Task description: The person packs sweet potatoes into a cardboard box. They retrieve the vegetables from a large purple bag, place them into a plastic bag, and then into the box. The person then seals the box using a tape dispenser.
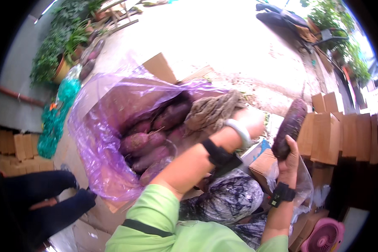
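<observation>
My right hand (288, 157) grips the lower end of a long purple tuber (289, 126), held upright with a thin root at its top. My left hand (250, 121), blurred, has a pale bangle at the wrist and reaches across to the right. Beside it, a crumpled brown cloth (212, 110) hangs over the near right part of a carton; whether my fingers touch it cannot be told. The carton is lined with a purple plastic bag (104, 151). Inside the bag lie several purple tubers (141, 141), some with soil on them.
A person's dark-trousered legs (50, 195) are at the left. Folded cardboard cartons (324, 135) stand at the right, near a pink fan (323, 237). Green netting (58, 119) and potted plants (61, 67) line the left side. Patterned fabric (236, 195) covers my lap.
</observation>
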Tool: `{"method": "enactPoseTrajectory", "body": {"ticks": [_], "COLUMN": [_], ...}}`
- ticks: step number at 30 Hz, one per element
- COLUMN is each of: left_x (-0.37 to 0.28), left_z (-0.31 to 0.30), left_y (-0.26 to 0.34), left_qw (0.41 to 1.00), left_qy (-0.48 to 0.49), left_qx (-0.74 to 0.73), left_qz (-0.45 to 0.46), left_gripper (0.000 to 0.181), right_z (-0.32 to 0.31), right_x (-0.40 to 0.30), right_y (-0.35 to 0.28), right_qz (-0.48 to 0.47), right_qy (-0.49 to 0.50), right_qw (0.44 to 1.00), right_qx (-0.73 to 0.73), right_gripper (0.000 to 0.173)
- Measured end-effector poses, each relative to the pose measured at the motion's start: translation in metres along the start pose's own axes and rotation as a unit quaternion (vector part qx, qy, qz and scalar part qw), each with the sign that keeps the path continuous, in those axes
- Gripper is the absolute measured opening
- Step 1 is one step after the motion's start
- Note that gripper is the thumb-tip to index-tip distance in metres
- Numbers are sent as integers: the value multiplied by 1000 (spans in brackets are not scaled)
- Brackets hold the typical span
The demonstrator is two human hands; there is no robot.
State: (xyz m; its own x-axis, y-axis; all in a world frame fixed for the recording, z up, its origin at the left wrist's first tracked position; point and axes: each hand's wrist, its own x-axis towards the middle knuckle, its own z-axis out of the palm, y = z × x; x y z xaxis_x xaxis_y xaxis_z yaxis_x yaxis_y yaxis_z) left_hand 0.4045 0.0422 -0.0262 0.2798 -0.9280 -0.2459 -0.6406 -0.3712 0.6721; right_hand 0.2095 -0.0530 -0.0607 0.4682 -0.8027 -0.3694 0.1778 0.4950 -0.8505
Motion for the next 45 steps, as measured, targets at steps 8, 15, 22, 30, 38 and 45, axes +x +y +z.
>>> {"method": "enactPoseTrajectory", "body": {"ticks": [8,15,22,30,38,45], "left_x": [-2,-1,13,31,85,80], "left_z": [10,13,-36,10,31,18], "left_y": [-133,-142,-75,12,-4,20], "left_qw": [960,953,607,782,888,813], "left_qy": [254,237,73,102,312,236], "left_qx": [85,191,-791,-602,-322,-530], "left_qz": [-83,5,27,124,103,58], "left_gripper": [48,21,24,33,37,23], "right_z": [18,23,23,46,62,49], "right_x": [-8,-13,-9,4,-3,3], "right_y": [-3,4,10,18,26,31], "right_qz": [-34,-31,-27,-138,-264,-235], "right_qy": [-32,-34,-28,18,93,67], "right_qw": [998,996,995,950,812,873], "right_qx": [-46,-70,-97,-278,-511,-421], "right_gripper": [42,45,56,70,71,72]}}
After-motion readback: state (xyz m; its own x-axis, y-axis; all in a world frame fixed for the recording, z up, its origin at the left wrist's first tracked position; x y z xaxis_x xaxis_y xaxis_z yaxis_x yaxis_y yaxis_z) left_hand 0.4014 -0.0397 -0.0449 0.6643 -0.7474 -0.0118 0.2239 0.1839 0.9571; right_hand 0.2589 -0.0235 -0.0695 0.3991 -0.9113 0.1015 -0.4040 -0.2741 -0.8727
